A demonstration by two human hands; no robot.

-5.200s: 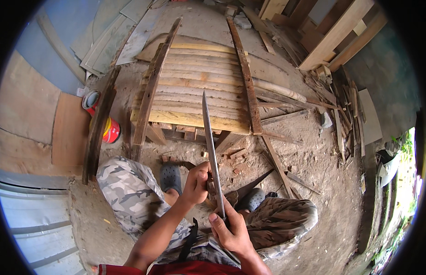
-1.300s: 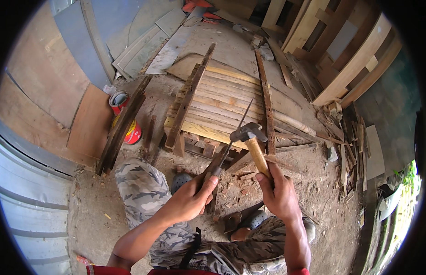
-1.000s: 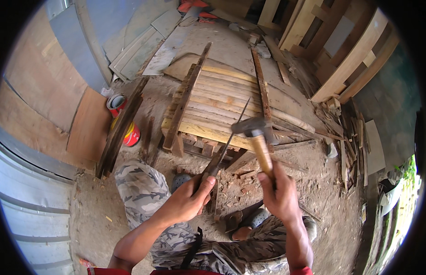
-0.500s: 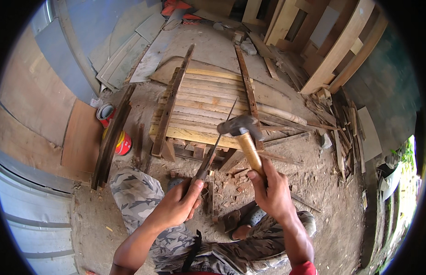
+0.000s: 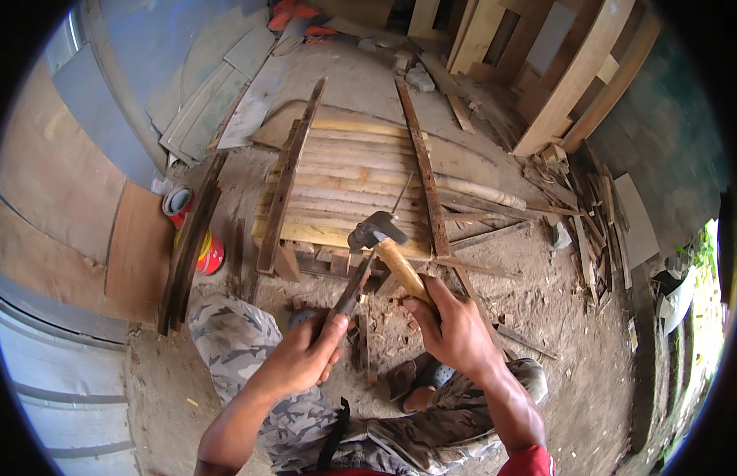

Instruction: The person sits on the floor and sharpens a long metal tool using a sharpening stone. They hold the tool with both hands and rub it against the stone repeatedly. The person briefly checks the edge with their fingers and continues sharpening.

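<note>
My left hand (image 5: 306, 355) is closed around the lower end of a long, dark, narrow pointed tool (image 5: 354, 292), seen nearly edge-on; its exact kind is unclear. It slants up and to the right, its thin tip over the wooden slats. In my right hand (image 5: 457, 329) is a hammer (image 5: 402, 270) with a dark metal head and a pale wooden handle, gripped low. The head crosses in front of the tool's middle and hides part of it; whether they touch I cannot tell. Ahead stands a low slatted wooden bench (image 5: 348, 182), with two dark wooden strips (image 5: 295, 170) lying across it.
Left of the bench, dark boards (image 5: 192, 246) lean near a red and yellow can (image 5: 211, 254). Scrap wood (image 5: 590, 214) is piled at the right by the wall. Wood chips (image 5: 400, 333) litter the ground around my legs. Tall wooden frames (image 5: 579, 75) stand at the back right.
The hammer head has moved left and slightly down, onto the line of the pointed tool. My right hand has shifted a little left with it; my left hand stays nearly still.
</note>
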